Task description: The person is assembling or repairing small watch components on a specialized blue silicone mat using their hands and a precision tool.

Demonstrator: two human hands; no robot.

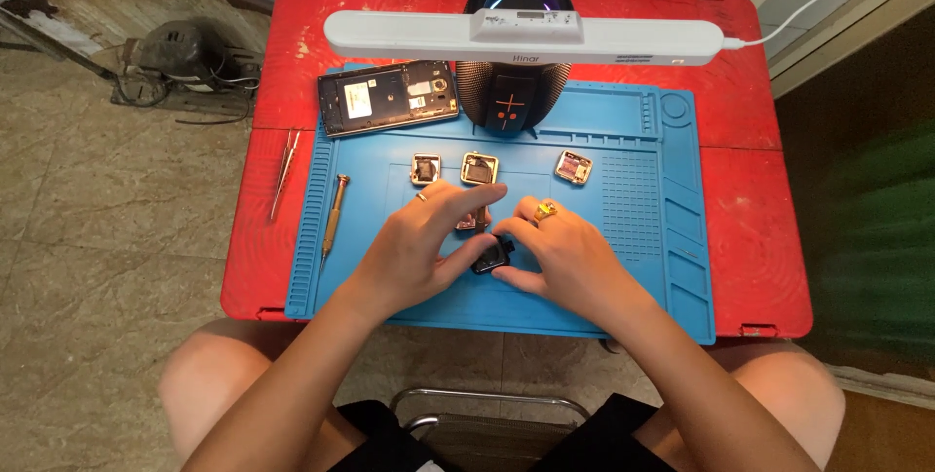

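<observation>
1. Work piece: a small dark square module [490,256], apparently a watch-type body, lies on the blue repair mat [623,287] near its front middle, between both hands.
2. Left hand [429,238]: fingers are curled around the left edge of the module, thumb underneath and index finger stretched forward over it. The hand is closed on the module.
3. Right hand [565,253]: thumb and fingertips pinch the right edge of the module. This hand grips it too and wears a gold ring [545,209].
4. Judged done: three small square casings [479,168] sit opened in a row at the back of the mat, their insides exposed. An opened phone [388,97], back cover off, lies on the red worktop [760,238] at the mat's rear left corner.
5. A further small part [472,221] lies just behind the hands; its kind cannot be determined.
6. Judged in hand: the module is held by both hands and appears intact. Whether it is being opened or closed cannot be determined.
7. Tools idle: a screwdriver [334,214] rests on the mat's left edge, and tweezers [284,172] lie on the worktop beside the mat.
8. A white lamp bar [526,38] spans the rear of the worktop above a dark round speaker-like unit [511,92].
</observation>
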